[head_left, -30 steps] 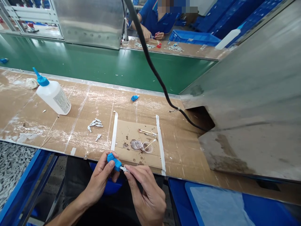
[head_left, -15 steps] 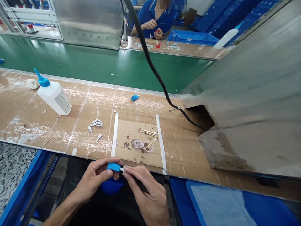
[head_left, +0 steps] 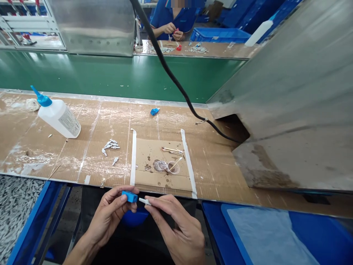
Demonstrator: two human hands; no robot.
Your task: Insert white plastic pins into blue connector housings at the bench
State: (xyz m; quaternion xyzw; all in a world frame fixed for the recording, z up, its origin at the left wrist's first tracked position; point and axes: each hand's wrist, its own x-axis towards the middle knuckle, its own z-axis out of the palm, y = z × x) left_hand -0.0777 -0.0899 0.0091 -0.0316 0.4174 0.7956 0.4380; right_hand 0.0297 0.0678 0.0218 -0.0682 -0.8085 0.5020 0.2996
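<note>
My left hand (head_left: 110, 215) pinches a small blue plastic piece (head_left: 129, 196) just below the front edge of the cardboard-covered bench (head_left: 220, 173). My right hand (head_left: 176, 224) pinches a small white pin (head_left: 144, 201), whose tip points at the blue piece with a small gap between them. Several more white pins (head_left: 111, 144) lie loose on the bench to the upper left. A taped cardboard pad (head_left: 161, 165) directly ahead carries a small clear glue dish (head_left: 173, 167) and a few wooden sticks (head_left: 172, 150).
A white squeeze bottle with a blue nozzle (head_left: 58, 116) lies tilted at left. Another blue piece (head_left: 154, 111) sits near the green conveyor belt (head_left: 110, 75). A black cable (head_left: 176, 84) runs into a metal housing (head_left: 289, 106) at right. Blue bins (head_left: 275, 235) stand below. Another person (head_left: 172, 22) works across the belt.
The white pin has come out of the blue piece; a gap now shows between them. Both hands dropped slightly and the camera tilted a little.
</note>
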